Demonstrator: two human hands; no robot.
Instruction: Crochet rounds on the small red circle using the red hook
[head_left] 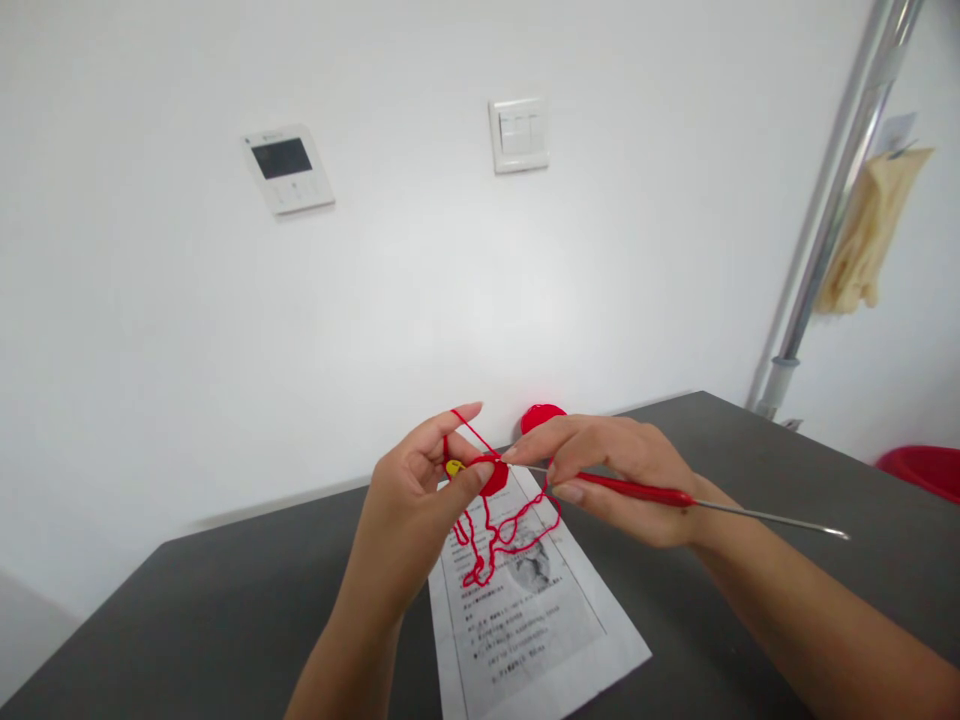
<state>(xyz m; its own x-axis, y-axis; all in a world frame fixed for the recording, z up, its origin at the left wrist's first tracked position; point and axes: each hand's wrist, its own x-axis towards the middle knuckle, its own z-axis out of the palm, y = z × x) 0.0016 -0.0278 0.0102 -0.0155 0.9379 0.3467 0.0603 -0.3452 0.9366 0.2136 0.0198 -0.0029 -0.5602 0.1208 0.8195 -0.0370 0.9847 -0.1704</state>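
Note:
Between the thumb and fingers of my left hand (424,475) is pinched a small red crochet piece (493,477). A strand of red yarn (474,430) runs from the raised left index finger down to the piece. A small yellow tag or marker (454,467) shows beside the left fingers. My right hand (626,470) grips a crochet hook (637,490) by its red handle, and the metal tip meets the top edge of the piece. The hook's other metal end points right. Loose red yarn hangs below the piece, over a printed sheet.
The printed sheet (532,650) lies on the dark grey table (247,600). A red yarn ball (541,415) sits behind my right hand near the wall. A metal pole (840,200), a hanging pale yellow glove (870,235) and a red container (926,472) are at the right.

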